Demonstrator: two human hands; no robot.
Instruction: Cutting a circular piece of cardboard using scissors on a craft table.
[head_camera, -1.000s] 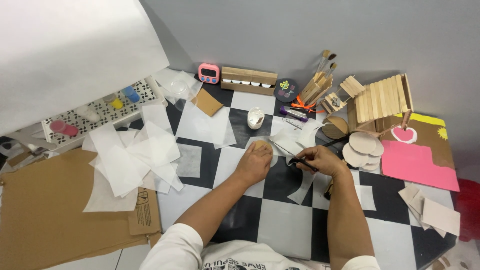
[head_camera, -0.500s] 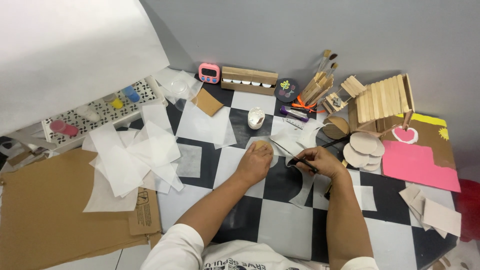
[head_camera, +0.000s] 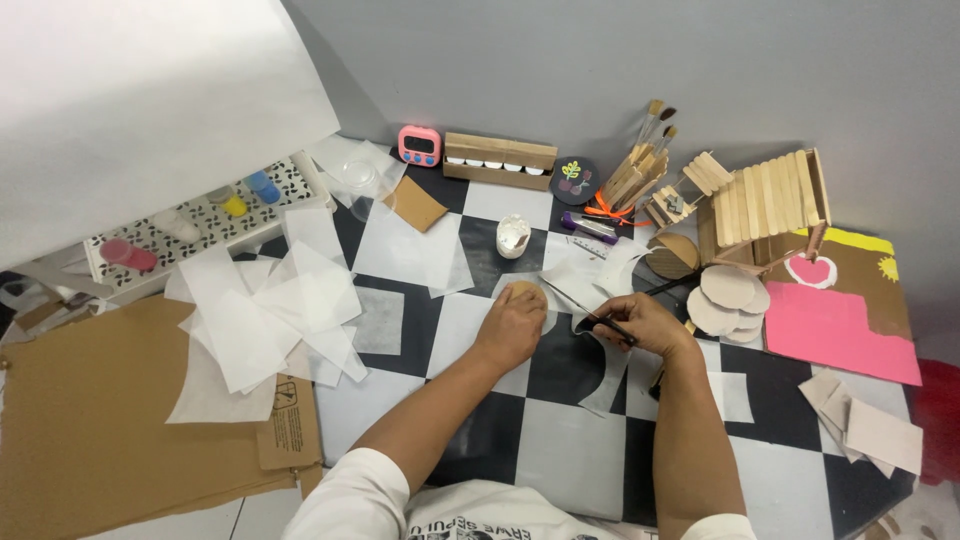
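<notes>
My left hand (head_camera: 512, 326) presses flat on a small round cardboard disc (head_camera: 523, 291) that lies on white tissue paper at the middle of the chequered table. My right hand (head_camera: 640, 326) grips a thin dark paintbrush (head_camera: 585, 309), its tip pointing up-left towards the disc. A small white glue cup (head_camera: 512, 237) stands just beyond the disc. A curved strip of white paper (head_camera: 607, 368) lies under and below my right hand.
Loose white tissue sheets (head_camera: 260, 320) pile at the left over brown cardboard (head_camera: 110, 430). Round cardboard cut-outs (head_camera: 728, 296), a stick house (head_camera: 765, 205), a brush holder (head_camera: 630, 180), a pink timer (head_camera: 419, 146) and a pink painted board (head_camera: 835, 325) crowd the back and right.
My right hand has shifted the paintbrush slightly, tilting it more towards the disc. My left hand stays on the disc.
</notes>
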